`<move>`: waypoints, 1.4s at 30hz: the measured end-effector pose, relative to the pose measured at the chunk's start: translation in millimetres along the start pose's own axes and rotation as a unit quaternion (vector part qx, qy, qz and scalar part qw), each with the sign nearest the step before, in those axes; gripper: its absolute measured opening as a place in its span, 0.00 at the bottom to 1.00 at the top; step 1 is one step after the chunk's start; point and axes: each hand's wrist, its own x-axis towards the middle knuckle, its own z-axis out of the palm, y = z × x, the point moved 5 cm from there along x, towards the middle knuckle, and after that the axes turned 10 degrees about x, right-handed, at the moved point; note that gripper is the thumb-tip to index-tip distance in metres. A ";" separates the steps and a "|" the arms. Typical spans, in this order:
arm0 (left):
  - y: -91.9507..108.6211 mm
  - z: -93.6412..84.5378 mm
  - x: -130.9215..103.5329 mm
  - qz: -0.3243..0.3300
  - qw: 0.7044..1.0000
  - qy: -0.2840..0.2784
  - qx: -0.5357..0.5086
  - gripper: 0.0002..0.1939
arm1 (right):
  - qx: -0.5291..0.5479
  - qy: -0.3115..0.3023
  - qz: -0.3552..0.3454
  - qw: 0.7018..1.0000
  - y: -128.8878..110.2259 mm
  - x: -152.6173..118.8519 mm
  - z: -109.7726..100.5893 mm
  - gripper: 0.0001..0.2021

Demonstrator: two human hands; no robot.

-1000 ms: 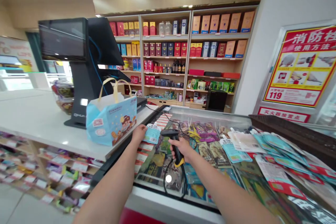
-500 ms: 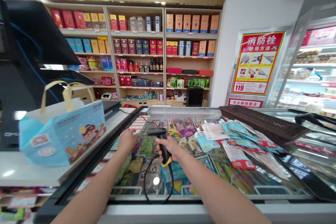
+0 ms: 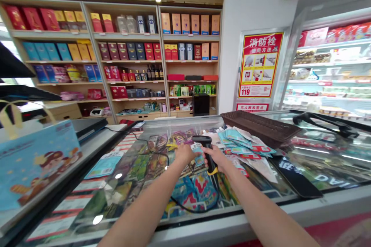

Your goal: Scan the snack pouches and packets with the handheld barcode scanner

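My right hand [image 3: 217, 158] is wrapped around the grip of a black and yellow barcode scanner [image 3: 209, 156], with its head pointing left. Beside it, my left hand [image 3: 184, 155] has its fingers closed at the left edge of a light-blue and white packet [image 3: 198, 156], which the scanner partly covers. Both hands are over the glass top of a chest freezer [image 3: 139, 200]. To the right lies a heap of blue, white and red packets [image 3: 239, 141]. Another blue packet [image 3: 104, 165] lies on the freezer's left side.
A brown woven tray [image 3: 257, 127] stands behind the heap. A black flat panel [image 3: 295, 177] lies on the right. On the left counter is a blue carrier bag [image 3: 43, 158]. The scanner's cable [image 3: 199, 211] loops over the glass. Stocked shelves [image 3: 130, 61] line the back.
The view has turned right. My left hand has moved from the blue packet at the left side to the one by the heap. My right hand has carried the scanner rightward to it.
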 end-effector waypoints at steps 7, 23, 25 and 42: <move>19.3 7.7 35.1 -0.019 0.996 -0.080 -0.019 0.26 | 0.039 0.039 -0.009 0.998 -11.9 -9.1 -31.8 0.18; -57.8 25.6 59.3 -0.155 0.824 0.271 -0.473 0.04 | -0.023 -0.020 0.021 0.999 -10.5 -20.5 -19.6 0.19; -60.2 26.9 62.1 -0.160 0.810 0.280 -0.489 0.04 | -0.037 -0.025 0.024 0.999 -10.3 -22.4 -19.4 0.19; -66.2 19.8 60.3 -0.192 0.782 0.265 -0.531 0.03 | -0.116 -0.034 0.034 0.992 -8.9 -26.5 -20.5 0.17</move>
